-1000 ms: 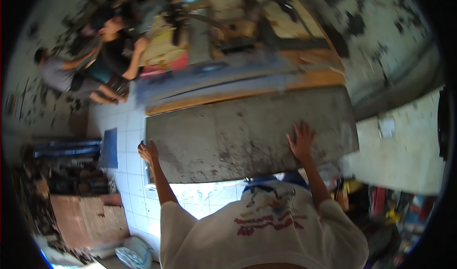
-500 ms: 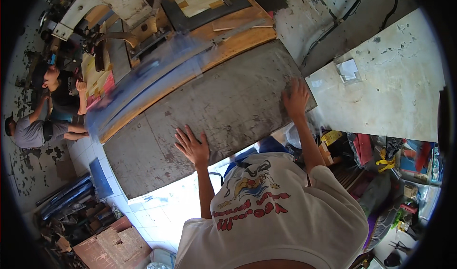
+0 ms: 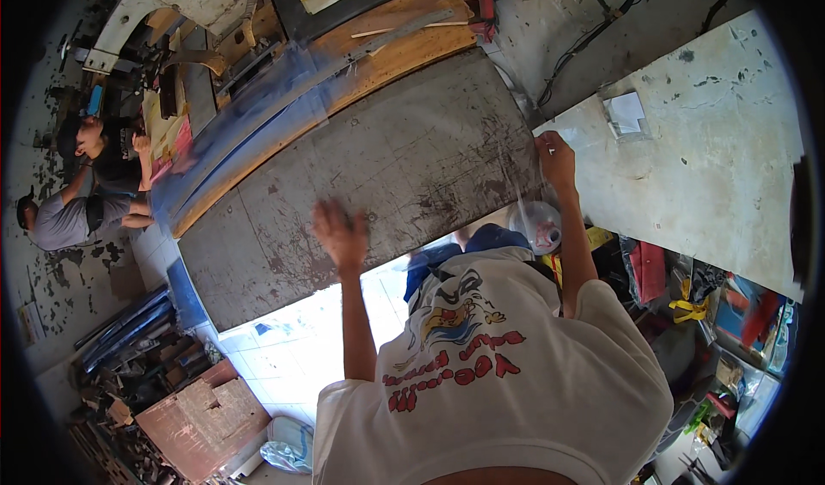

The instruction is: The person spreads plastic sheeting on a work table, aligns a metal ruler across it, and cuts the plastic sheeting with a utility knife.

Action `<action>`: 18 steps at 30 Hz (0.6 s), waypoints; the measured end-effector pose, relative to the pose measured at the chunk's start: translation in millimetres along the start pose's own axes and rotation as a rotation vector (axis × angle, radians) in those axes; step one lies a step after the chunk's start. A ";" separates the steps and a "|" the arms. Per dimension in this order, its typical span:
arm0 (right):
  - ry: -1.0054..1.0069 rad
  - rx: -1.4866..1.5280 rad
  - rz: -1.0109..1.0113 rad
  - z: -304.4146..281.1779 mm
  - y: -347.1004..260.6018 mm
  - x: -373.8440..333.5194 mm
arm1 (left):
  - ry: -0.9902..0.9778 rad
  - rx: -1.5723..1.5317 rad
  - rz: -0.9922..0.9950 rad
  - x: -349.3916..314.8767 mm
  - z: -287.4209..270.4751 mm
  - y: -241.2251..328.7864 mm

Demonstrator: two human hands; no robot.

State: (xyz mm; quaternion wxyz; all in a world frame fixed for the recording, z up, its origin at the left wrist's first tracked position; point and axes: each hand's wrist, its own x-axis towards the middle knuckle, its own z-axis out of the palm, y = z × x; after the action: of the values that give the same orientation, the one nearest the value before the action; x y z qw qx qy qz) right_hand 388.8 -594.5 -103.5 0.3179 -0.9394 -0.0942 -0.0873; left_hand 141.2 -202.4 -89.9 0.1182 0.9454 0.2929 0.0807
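The worktop (image 3: 361, 184), long, grey and scuffed, lay slantwise in front of the person, its near edge by the shirt (image 3: 516, 390) and its right end under the right hand. The left hand (image 3: 341, 237) was over the near part of the worktop, palm down, its fingers (image 3: 325, 220) spread and blurred, with nothing seen in their hold; whether they touched the surface could not be told. The right hand (image 3: 557, 160) was at the worktop's right end, its fingers (image 3: 545, 145) bent inward near the corner; whether they gripped anything could not be told.

Along the far edge ran a wooden board (image 3: 215, 190), partly covered by blue film (image 3: 284, 111), with a thin metal strip (image 3: 404, 31) lying along it. Beside the right hand stood a pale panel (image 3: 705, 167) bearing a white square (image 3: 626, 113). A clear container (image 3: 543, 225) was just beside the right forearm. At the left were two people, one in a dark shirt (image 3: 116, 160), the other in a grey shirt (image 3: 62, 220). A brown board (image 3: 202, 425) leaned among scraps (image 3: 159, 347) at lower left, near a pale bag (image 3: 290, 446) on the tiled floor (image 3: 284, 378).
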 end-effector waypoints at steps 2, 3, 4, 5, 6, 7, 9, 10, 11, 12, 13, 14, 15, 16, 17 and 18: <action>-0.303 0.534 0.240 -24.7 -32.1 11.6 | -0.091 -0.150 0.155 4.9 4.8 51.8; -0.304 0.538 0.240 -37.9 -46.0 18.8 | -0.137 -0.215 0.233 12.9 9.4 80.2; -0.338 0.602 0.302 -51.0 -56.8 24.4 | -0.153 -0.326 0.273 24.4 14.7 110.6; -0.371 0.667 0.360 -58.2 -60.3 28.2 | -0.166 -0.437 0.311 39.4 19.5 140.9; -0.365 0.671 0.361 -59.6 -57.2 33.3 | -0.154 -0.546 0.327 58.4 25.6 170.8; -0.401 0.719 0.328 -60.7 -54.0 37.7 | -0.144 -0.655 0.342 78.2 31.1 198.0; -0.439 0.772 0.288 -63.3 -50.9 38.7 | 0.000 -0.655 0.353 123.8 36.5 242.2; -0.477 0.777 0.286 -62.0 -52.1 39.6 | 0.086 -0.538 0.333 148.4 44.9 254.1; -0.515 0.782 0.280 -59.6 -53.7 42.3 | 0.175 -0.420 0.312 173.3 50.9 262.4; -0.514 0.788 0.265 -56.7 -54.1 43.5 | 0.191 -0.416 0.313 202.3 48.7 264.6; -0.512 0.753 0.236 -55.1 -50.9 41.4 | -0.171 -0.490 0.386 231.9 41.9 263.5; -0.505 0.719 0.213 -53.6 -46.4 39.2 | -0.541 -0.547 0.457 251.4 35.5 261.0; -0.481 0.720 0.224 -54.5 -35.6 35.5 | -0.551 -0.545 0.481 258.2 26.7 269.7; -0.452 0.691 0.249 -54.9 -25.7 31.5 | -0.685 -0.550 0.453 265.9 17.4 278.4; -0.423 0.662 0.275 -57.0 -16.8 27.6 | -0.819 -0.549 0.422 269.5 7.7 289.6; -0.399 0.634 0.299 -60.9 -11.9 24.6 | -0.828 -0.545 0.438 270.5 4.0 298.6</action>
State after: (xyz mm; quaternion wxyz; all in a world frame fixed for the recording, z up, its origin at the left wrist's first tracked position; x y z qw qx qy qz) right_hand 403.4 -619.6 -43.4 0.5765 -0.7966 -0.0385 0.1777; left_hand 522.3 -287.2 9.6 0.4448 0.8723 -0.0136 -0.2026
